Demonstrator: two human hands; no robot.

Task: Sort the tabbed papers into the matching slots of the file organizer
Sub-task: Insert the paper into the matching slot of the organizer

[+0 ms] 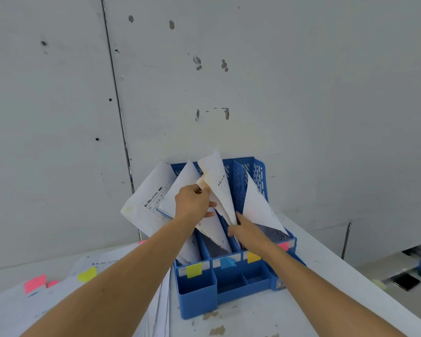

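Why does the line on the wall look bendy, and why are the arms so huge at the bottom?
Head view: the wide-angle lens bows the wall seam and stretches the forearms near the bottom edge; light is soft and even, no glare; print on the papers in the blue organizer is too blurry to read.

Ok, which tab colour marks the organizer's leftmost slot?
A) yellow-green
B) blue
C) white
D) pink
A: the yellow-green tab is stuck on the front of the leftmost slot of the organizer, and the blue tab marks the next slot to its right.
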